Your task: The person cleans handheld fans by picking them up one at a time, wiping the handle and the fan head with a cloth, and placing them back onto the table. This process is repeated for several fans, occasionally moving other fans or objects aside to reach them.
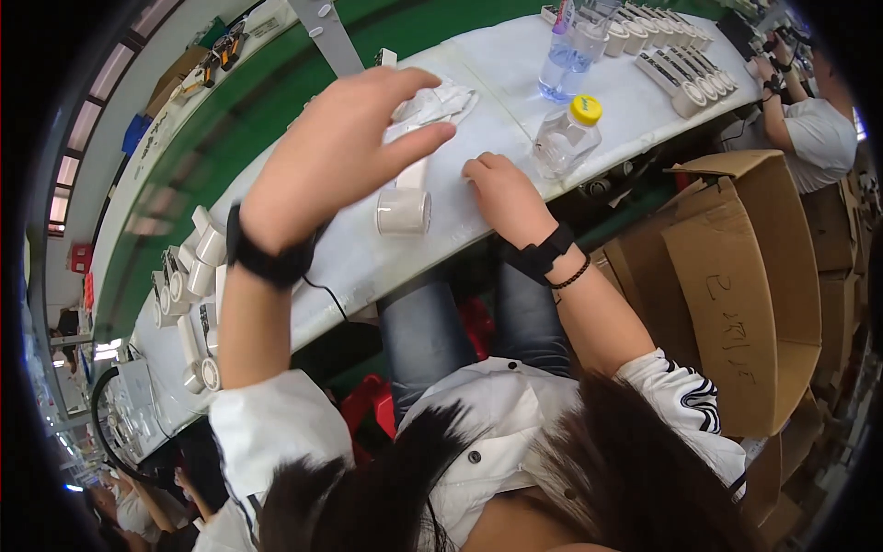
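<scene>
A white handheld device (403,212) with a thick round head lies on the white-covered table in front of me, its handle running away from me. My left hand (336,147) is above the table to its left, partly covering the handle; thumb and fingers are apart, with nothing visible between them. To the device's right, my right hand (508,198) rests at the table with its fingers curled in, and nothing shows in them. Beyond the device lies a crumpled white cloth (446,103). Both wrists wear black bands.
A clear jar with a yellow lid (567,143) and a plastic bottle (565,69) stand on the right. Similar white devices are lined up at the far right (690,83) and left (184,276). An open cardboard box (727,304) is beside me; co-workers sit at both ends.
</scene>
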